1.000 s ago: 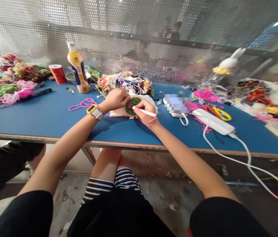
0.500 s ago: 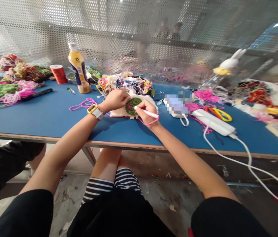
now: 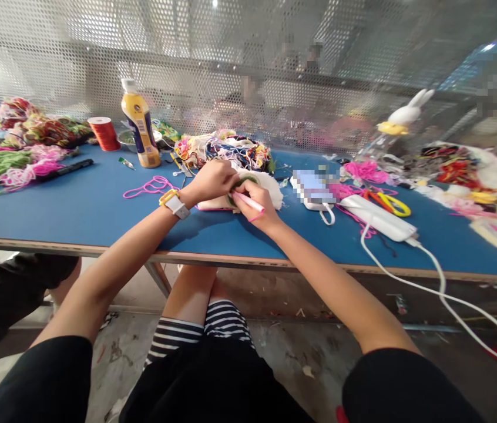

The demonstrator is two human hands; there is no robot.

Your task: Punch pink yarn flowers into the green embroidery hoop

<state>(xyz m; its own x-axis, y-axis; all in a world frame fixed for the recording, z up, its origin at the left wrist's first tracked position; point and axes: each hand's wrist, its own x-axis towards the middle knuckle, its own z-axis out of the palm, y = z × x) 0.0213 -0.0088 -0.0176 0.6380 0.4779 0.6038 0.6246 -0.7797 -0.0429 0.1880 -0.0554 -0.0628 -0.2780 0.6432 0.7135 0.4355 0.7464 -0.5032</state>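
Observation:
My left hand [image 3: 217, 178], a yellow-and-white watch on its wrist, is closed at the left edge of a white cloth [image 3: 271, 188]. Its fingertips are partly hidden, but they seem to grip the cloth. My right hand [image 3: 261, 207] is wrapped round a pale pink, pen-like punch needle [image 3: 251, 202], with pink yarn [image 3: 255, 218] hanging by its rear end. The tool's tip is hidden between my hands, over a round green yarn patch [image 3: 248, 176] on the cloth. Most of that patch is covered by my fingers.
Behind the cloth lies a heap of mixed yarn [image 3: 231, 150]. A yellow bottle [image 3: 140, 126] and red thread spool [image 3: 104, 134] stand left. To the right are a phone [image 3: 312, 187], a white power bank [image 3: 378, 217] with cable, and yellow-orange scissors [image 3: 392, 204]. Perforated metal panel [image 3: 164, 64] rises behind.
My right hand has moved left with the punch needle, closer to my left hand. It now covers most of the green patch, which showed plainly before.

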